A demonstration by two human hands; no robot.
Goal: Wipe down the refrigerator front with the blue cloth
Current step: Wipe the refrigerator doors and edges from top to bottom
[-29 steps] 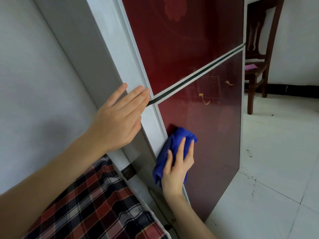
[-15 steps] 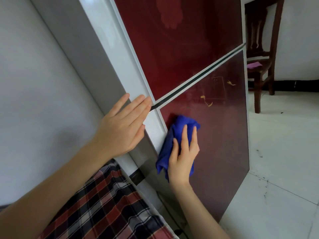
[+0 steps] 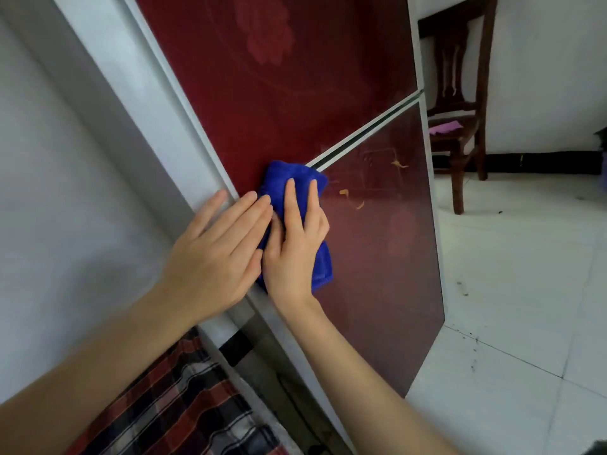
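Head view: right hand (image 3: 295, 247) and left hand (image 3: 213, 254) on the red refrigerator (image 3: 295, 93) front, blue cloth (image 3: 292, 174) under the right.
Straight right fingers (image 3: 290, 205) press the cloth flat where the door gap (image 3: 368, 134) meets the left edge. Left hand, fingers straight and holding nothing, lies on that pale edge just beside the right hand.

glossy red refrigerator front (image 3: 295, 103), plush blue cloth (image 3: 289, 178), wooden chair (image 3: 460, 93)

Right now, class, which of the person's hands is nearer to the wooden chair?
Right. The right hand presses the cloth on the fridge front, toward the chair; the left hand lies flat further away, at the front's left edge.
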